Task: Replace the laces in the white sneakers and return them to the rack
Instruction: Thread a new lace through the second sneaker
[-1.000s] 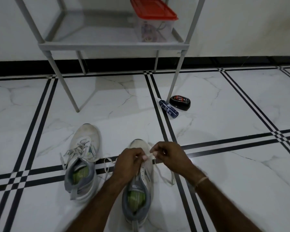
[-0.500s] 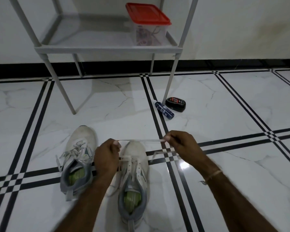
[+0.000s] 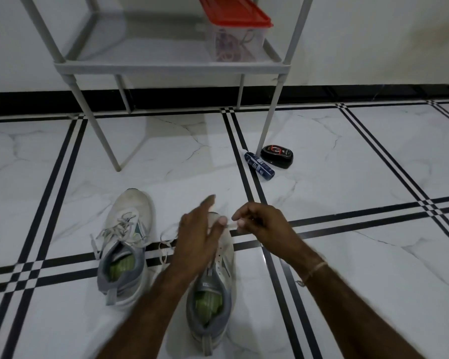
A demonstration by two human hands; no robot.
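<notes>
Two white sneakers with grey heels and green insoles stand on the floor, toes away from me. The left sneaker (image 3: 125, 244) still has its lace threaded and tied loosely. The right sneaker (image 3: 218, 275) lies under my hands. My left hand (image 3: 197, 237) hovers over its front with fingers spread and blurred, thumb near a white lace (image 3: 230, 224). My right hand (image 3: 259, 224) pinches that lace end between thumb and fingers just right of the toe. More lace (image 3: 165, 246) trails on the floor between the shoes.
A grey metal rack (image 3: 166, 66) stands ahead against the wall, with a clear box under a red lid (image 3: 233, 29) on its shelf. A black polish tin (image 3: 277, 156) and a blue tube (image 3: 259, 165) lie by its right front leg.
My hands, which stretched the lace wide apart half a second ago, have come back together over the right sneaker's toe. My left hand has let go and spread its fingers.
</notes>
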